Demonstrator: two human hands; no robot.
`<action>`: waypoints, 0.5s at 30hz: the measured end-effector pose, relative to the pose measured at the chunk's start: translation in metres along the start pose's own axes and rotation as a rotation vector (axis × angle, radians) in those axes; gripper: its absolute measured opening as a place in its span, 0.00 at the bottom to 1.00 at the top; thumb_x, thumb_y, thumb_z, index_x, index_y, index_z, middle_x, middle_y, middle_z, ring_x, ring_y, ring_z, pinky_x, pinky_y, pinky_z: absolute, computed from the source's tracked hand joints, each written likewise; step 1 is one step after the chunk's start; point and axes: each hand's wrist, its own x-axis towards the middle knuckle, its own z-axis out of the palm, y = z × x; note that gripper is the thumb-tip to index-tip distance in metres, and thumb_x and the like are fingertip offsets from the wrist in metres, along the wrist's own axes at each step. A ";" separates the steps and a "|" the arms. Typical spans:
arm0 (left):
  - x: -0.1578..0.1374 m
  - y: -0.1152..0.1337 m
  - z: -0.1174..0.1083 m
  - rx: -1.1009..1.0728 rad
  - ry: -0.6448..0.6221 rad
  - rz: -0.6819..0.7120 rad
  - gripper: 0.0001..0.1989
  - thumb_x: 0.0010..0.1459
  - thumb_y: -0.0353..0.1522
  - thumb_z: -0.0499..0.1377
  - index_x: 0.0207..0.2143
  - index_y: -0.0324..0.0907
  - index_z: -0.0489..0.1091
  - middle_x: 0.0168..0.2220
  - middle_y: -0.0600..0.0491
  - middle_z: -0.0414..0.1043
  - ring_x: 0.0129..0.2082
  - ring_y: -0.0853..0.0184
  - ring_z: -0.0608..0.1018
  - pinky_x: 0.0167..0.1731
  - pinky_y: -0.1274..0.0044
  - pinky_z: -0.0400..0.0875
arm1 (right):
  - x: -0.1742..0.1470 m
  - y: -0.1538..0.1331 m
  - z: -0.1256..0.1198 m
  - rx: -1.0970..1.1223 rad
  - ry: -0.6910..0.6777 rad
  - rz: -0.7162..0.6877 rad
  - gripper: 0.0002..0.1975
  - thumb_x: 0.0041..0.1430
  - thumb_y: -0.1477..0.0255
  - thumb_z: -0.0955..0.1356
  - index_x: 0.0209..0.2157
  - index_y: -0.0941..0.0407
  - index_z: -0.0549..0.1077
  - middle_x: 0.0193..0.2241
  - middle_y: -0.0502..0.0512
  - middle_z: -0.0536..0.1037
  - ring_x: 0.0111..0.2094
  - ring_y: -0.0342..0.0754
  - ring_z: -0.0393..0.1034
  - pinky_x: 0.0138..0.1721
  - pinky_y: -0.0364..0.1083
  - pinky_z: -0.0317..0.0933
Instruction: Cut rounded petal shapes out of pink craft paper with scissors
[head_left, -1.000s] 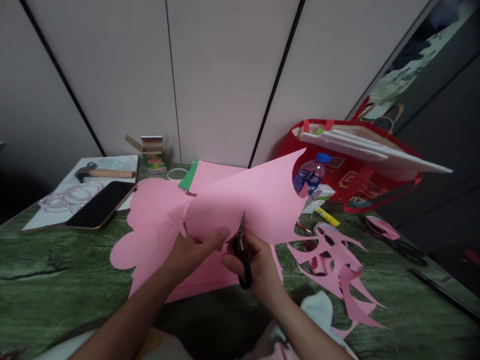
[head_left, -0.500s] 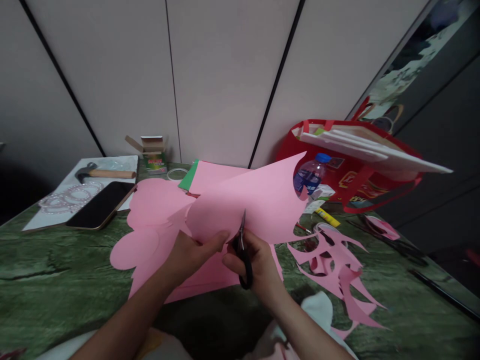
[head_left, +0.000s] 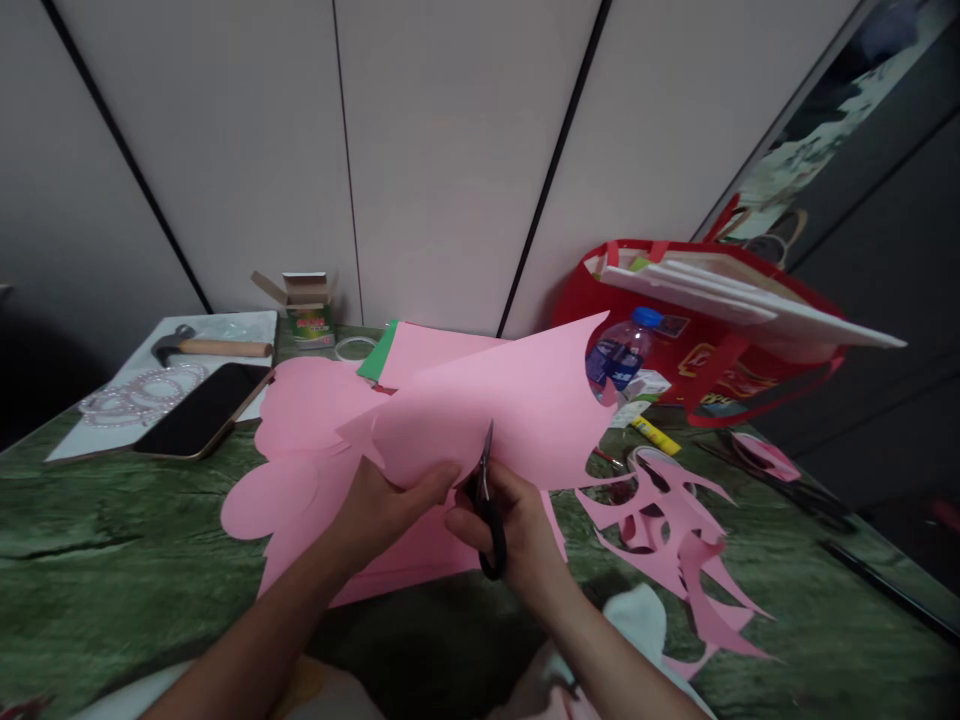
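Observation:
A sheet of pink paper [head_left: 517,385] is held up off the table, its right edge cut into curves. My left hand [head_left: 394,510] pinches its lower edge with the thumb on top; the other fingers are hidden beneath. In my right hand [head_left: 521,520] are black-handled scissors [head_left: 487,500], fingers closed round the handles. Their blades point away from me and lie over the sheet near my left thumb. Under the held sheet, more pink paper [head_left: 322,400] is spread on the table, with a rounded pink cutout [head_left: 270,498] at its left.
Curved pink scraps [head_left: 705,580] lie at the right. Behind them are a blue-capped bottle [head_left: 621,350], a yellow tube [head_left: 655,434] and a red bag [head_left: 750,350]. At the left lie a phone [head_left: 199,412] and a hammer [head_left: 214,347]; a small box [head_left: 309,315] stands by the wall.
The held paper's upper right corner has dipped slightly. Both hands and the scissors stay almost in the same place.

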 end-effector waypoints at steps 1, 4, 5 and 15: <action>0.000 0.000 0.000 -0.006 -0.004 0.001 0.09 0.46 0.34 0.61 0.30 0.39 0.68 0.28 0.53 0.77 0.29 0.66 0.78 0.26 0.79 0.73 | 0.000 0.001 0.000 0.001 -0.006 -0.004 0.15 0.38 0.69 0.74 0.27 0.58 0.67 0.18 0.43 0.61 0.19 0.38 0.51 0.20 0.40 0.45; 0.000 0.000 0.000 -0.010 -0.020 -0.008 0.09 0.46 0.34 0.60 0.30 0.39 0.69 0.27 0.52 0.77 0.28 0.65 0.78 0.25 0.78 0.73 | 0.000 0.002 -0.001 -0.001 -0.021 -0.021 0.15 0.39 0.69 0.74 0.27 0.58 0.67 0.18 0.43 0.61 0.19 0.38 0.50 0.19 0.40 0.44; 0.000 0.001 0.000 -0.010 -0.021 -0.009 0.09 0.46 0.34 0.60 0.31 0.39 0.69 0.28 0.52 0.77 0.28 0.65 0.78 0.25 0.78 0.73 | 0.000 0.002 -0.001 -0.001 -0.023 -0.025 0.14 0.40 0.69 0.74 0.27 0.58 0.67 0.17 0.43 0.61 0.19 0.38 0.50 0.19 0.40 0.44; 0.000 0.001 -0.001 0.019 0.001 0.005 0.09 0.46 0.35 0.61 0.28 0.38 0.71 0.29 0.50 0.77 0.29 0.63 0.78 0.25 0.76 0.73 | 0.000 -0.003 0.001 -0.022 0.000 -0.035 0.13 0.42 0.67 0.72 0.25 0.57 0.66 0.16 0.43 0.60 0.18 0.38 0.51 0.18 0.39 0.46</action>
